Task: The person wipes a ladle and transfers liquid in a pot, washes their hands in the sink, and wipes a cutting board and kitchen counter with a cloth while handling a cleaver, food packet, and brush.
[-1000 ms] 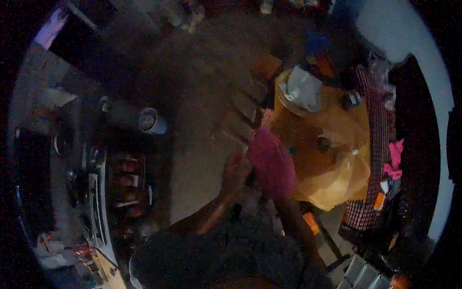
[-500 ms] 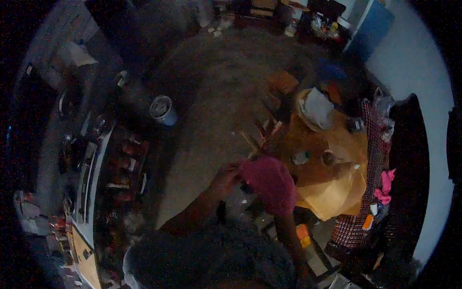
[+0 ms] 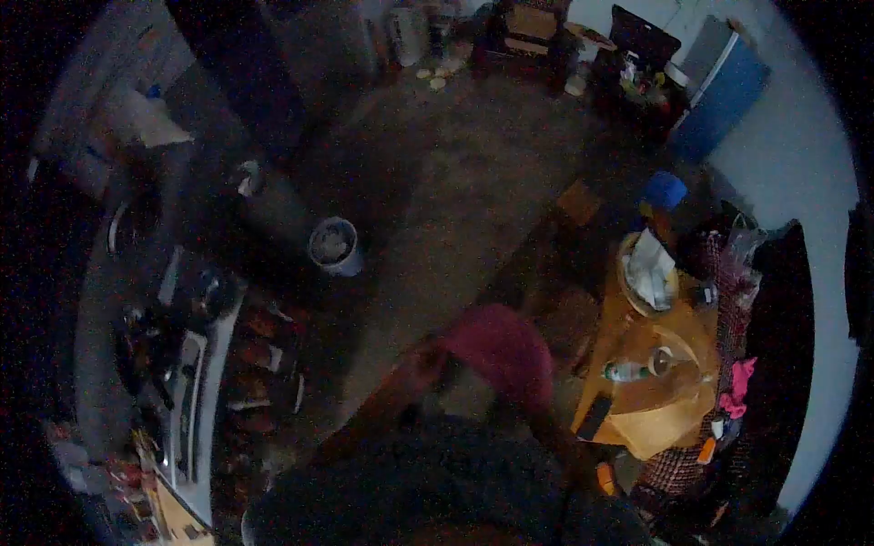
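A bucket (image 3: 336, 247) is standing left of the cloth (image 3: 499, 341). A bottle (image 3: 626, 370) is resting on the table (image 3: 630, 332), farther right.

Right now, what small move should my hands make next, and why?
Perhaps ease the pink cloth back slightly with your left hand. That hand is at its left edge, while your right forearm meets its right side and the right hand can't be made out.

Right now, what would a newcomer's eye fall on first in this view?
Probably the magenta cloth at lower centre, with the left hand at its edge. Next, the orange-topped table on the right, with a bright pink item just beyond its right side. Left of centre, a pale bucket stands out against dark surroundings.
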### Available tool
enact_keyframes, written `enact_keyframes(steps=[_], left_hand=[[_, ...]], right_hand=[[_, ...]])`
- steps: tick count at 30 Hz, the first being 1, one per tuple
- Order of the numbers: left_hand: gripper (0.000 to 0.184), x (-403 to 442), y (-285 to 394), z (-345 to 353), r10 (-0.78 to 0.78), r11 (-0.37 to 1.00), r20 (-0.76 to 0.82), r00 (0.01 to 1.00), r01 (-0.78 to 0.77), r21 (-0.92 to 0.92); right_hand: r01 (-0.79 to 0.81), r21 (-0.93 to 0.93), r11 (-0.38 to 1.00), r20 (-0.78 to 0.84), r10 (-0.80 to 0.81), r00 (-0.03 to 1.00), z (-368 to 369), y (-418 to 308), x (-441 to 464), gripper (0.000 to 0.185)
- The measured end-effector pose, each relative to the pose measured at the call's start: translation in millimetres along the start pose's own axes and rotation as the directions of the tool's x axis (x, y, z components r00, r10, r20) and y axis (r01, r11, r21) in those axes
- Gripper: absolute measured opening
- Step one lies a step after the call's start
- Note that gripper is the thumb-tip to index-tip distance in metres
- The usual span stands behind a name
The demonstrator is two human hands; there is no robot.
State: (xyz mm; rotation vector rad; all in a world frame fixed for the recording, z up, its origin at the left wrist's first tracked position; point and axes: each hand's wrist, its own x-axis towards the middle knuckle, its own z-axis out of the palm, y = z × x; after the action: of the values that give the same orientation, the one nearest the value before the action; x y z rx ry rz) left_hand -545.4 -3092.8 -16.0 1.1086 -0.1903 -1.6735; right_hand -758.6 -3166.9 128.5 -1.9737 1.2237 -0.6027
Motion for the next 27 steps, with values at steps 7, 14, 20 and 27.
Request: enact_keyframes(steps=[7,14,20,27], left_hand=[[0.03,12,111,-14,0.03,0.999,0.057,0.998,-0.032,0.044],[0.031,97,147,28,0.046,0.997,0.138,0.989,-0.053,0.052],[0.032,216,201,51,0.068,0.995,0.117,0.991,-0.077,0.071],[0.033,382,286,63,0.098,0.995,0.087,0.991,-0.1,0.014]], right_hand=[[-0.089,0.349,0.933,-0.007,0.098,0.995,61,-53,79,0.047],[-0.217,0.763,0.609,0.05,0.279,0.959,61,-13,126,0.047],[-0.236,0.947,0.218,0.15,0.351,0.924,59,58,221,0.047],[-0.301,0.952,-0.059,0.306,0.127,0.943,66,94,448,0.047]])
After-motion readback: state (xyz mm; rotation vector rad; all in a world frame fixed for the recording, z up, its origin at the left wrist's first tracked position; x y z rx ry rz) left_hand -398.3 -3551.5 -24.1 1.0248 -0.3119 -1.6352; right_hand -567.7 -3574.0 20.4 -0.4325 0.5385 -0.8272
